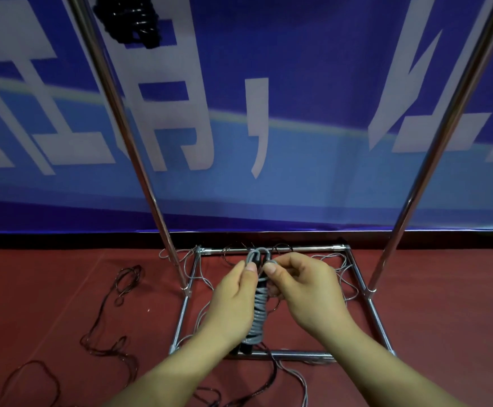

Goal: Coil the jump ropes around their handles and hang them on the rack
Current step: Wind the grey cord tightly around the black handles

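**Hands wrapping a grey jump rope over the rack base**

Hands meet in the middle of the view, above the square metal base of the rack [368,306]. The left hand [233,301] grips a grey jump rope [258,312] that is already wound in tight turns around its black handles, which stand nearly upright with their lower ends showing just above the front bar of the base. Its thumb lies against the top of the bundle. The right hand [307,289] has its fingers curled and pinches a loop of the grey cord at the upper end of the handles, thumb and forefinger pressed together right beside the left thumb.

Two slanted chrome uprights of the rack rise from the sides of the base toward the upper corners. High on the left upright hangs a black coiled rope bundle [133,22], partly cut off by the top edge.

Loose grey cords [201,315] lie tangled inside and around the base on the red floor [444,318]. A dark brown rope [113,324] trails in loops across the floor to the left, well apart from the hands. Behind the rack stands a blue banner [312,83] with large white characters.
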### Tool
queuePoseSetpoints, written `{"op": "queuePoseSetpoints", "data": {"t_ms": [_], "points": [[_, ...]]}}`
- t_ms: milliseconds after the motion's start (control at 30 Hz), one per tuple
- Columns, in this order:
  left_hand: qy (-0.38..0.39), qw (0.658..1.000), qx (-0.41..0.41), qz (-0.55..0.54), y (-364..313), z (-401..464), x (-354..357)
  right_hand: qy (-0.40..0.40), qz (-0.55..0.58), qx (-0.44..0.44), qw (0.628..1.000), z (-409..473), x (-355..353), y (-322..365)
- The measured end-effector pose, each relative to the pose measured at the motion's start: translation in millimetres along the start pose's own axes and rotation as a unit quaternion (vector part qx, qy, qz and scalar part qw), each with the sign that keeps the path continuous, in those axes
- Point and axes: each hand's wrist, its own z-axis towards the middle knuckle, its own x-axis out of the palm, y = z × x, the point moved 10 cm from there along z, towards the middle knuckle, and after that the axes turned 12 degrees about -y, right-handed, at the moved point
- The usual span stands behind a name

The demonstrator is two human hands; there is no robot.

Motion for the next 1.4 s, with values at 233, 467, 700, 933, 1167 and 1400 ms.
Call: {"op": "queuePoseSetpoints", "data": {"t_ms": [233,467,700,933,1167,1400], "points": [[-0.019,0.995,0.068,0.064,-12.8,10.3,-7.2,0.023,0.01,-0.024,0.999,4.3,7.0,9.9],[-0.023,0.989,0.112,0.096,-28.1,1.2,-1.3,-0.027,0.161,0.059,0.985,8.4,-5.3,6.1],[-0.011,0.985,0.144,0.097,-41.4,-11.6,-4.9,0.019,0.223,0.11,0.968,-1.4,2.0,3.4],[0.015,0.984,0.156,0.086,-47.2,-27.3,-6.3,0.02,0.253,0.141,0.957,-5.7,1.8,-4.5],[0.019,0.991,0.123,0.055,-48.8,-31.0,-2.8,0.0,0.209,0.061,0.976,-1.4,-11.6,7.6],[0.039,0.995,0.091,0.018,-47.1,-30.4,6.3,-0.008,0.2,0.031,0.979,5.9,-18.9,16.4]]}}
